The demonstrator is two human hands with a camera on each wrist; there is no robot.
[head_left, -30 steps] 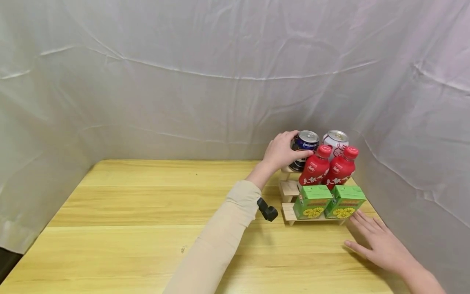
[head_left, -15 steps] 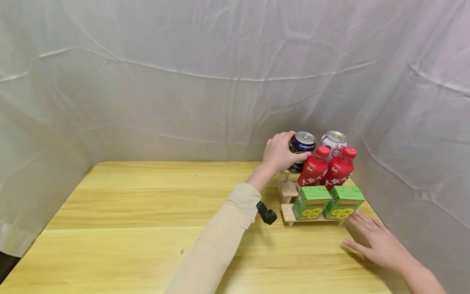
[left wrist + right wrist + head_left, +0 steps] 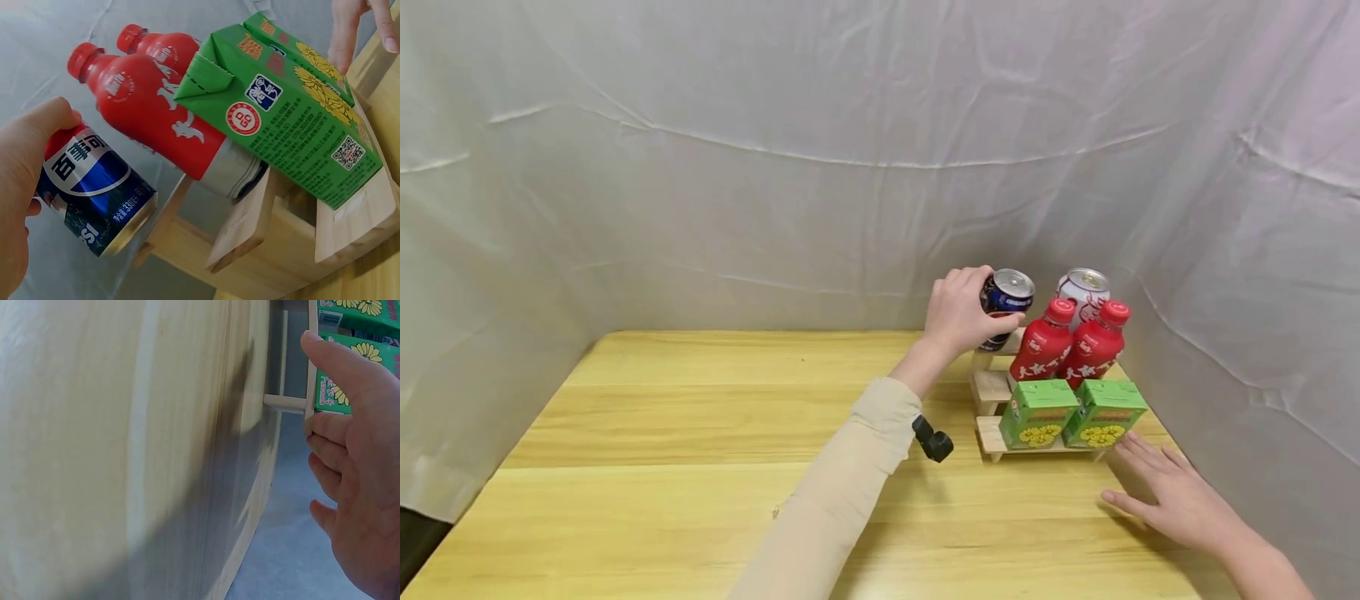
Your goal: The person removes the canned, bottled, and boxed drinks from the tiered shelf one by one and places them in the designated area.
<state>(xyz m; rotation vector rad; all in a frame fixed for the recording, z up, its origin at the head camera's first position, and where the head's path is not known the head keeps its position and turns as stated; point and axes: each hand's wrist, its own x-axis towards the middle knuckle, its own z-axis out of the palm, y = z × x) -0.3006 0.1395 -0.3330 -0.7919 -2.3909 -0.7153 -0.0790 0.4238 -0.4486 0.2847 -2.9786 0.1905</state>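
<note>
While the left hand (image 3: 957, 312) grips the dark-blue can (image 3: 1011, 300) round its upper side, thin metal probably makes it slick and dentable — a light, mid-body hold should suit. It is by the left end of the wooden stand's (image 3: 991, 384) top step — contact unclear. The right hand (image 3: 1172, 500), straight-fingered, reaches the stand's lower right corner.

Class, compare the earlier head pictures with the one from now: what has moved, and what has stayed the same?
The left hand, already gripping the dark can earlier, has carried it leftward, away from the white can, baring wood on the rack's top step. The white can, red bottles, green cartons and right hand stayed put.
</note>
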